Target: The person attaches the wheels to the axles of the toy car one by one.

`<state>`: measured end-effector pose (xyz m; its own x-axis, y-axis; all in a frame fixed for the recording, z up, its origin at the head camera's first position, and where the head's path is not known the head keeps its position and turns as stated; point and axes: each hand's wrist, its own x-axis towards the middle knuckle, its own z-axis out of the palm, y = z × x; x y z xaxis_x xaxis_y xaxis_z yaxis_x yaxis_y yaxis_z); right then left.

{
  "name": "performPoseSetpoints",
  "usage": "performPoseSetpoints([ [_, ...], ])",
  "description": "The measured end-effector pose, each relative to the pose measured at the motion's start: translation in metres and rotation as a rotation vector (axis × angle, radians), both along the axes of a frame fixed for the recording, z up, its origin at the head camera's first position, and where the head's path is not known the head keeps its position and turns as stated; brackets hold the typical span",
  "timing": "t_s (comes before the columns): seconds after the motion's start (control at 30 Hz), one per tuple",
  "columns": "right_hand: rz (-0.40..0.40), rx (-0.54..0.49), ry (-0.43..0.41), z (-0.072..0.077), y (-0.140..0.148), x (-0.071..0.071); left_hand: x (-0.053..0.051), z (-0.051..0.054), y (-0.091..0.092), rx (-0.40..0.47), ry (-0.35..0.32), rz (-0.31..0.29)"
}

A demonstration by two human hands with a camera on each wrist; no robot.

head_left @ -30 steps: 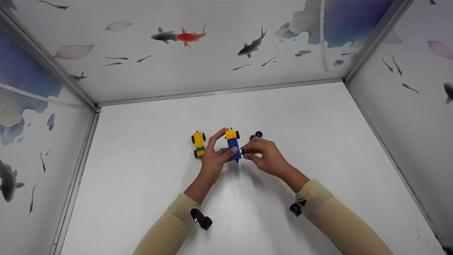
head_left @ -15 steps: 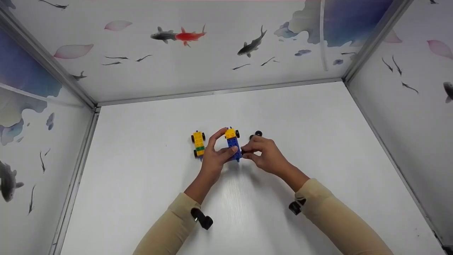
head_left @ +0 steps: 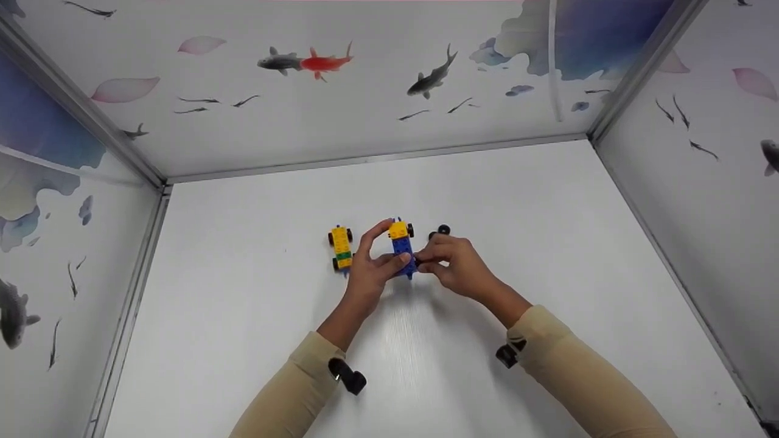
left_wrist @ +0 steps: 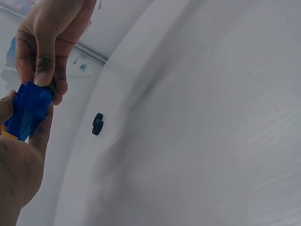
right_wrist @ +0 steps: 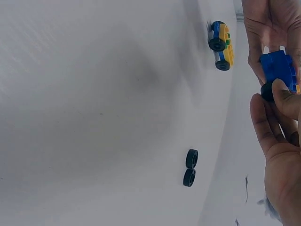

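The left hand (head_left: 368, 272), thumb and fingers curled, grips a blue toy car (head_left: 401, 245) with a yellow block at its far end, mid-frame, while the right hand (head_left: 453, 264) pinches a black wheel (right_wrist: 266, 92) at its side, mostly hidden by fingers. Just beyond, two loose wheels (head_left: 443, 229) and, left, a yellow-and-green car (head_left: 341, 240), partly covered, sit on the white tabletop (head_left: 201, 316); fish-painted walls (head_left: 365, 121), cut off by the frame, rise behind.
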<state>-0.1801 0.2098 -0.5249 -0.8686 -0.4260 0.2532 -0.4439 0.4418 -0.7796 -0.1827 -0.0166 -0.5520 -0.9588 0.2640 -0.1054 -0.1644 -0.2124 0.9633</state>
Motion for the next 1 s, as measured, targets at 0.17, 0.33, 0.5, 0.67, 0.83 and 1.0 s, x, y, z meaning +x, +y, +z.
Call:
performPoseSetpoints([
  [0.17, -0.008, 0.001, 0.003, -0.0002, -0.0002, 0.0004, 0.0009, 0.0025, 0.001, -0.013, -0.004, 0.007],
  [0.33, -0.012, 0.0, 0.0, -0.0007, -0.0002, 0.0007, 0.0018, 0.0036, 0.0014, -0.029, -0.017, 0.013],
  [0.5, -0.02, 0.0, -0.026, -0.0008, 0.0002, 0.0017, 0.0026, 0.0036, 0.0017, -0.036, -0.007, 0.012],
  [0.67, -0.024, 0.021, -0.062, -0.0038, 0.0011, 0.0018, 0.0028, 0.0007, 0.0014, -0.033, -0.003, 0.007],
  [0.83, -0.028, 0.035, -0.069, -0.0048, 0.0008, 0.0012, 0.0013, -0.0006, 0.0012, -0.035, 0.004, 0.015],
  [1.0, -0.014, 0.029, -0.09, -0.0052, 0.0014, -0.0002, 0.0005, 0.0012, 0.0006, -0.047, 0.01, 0.024],
])
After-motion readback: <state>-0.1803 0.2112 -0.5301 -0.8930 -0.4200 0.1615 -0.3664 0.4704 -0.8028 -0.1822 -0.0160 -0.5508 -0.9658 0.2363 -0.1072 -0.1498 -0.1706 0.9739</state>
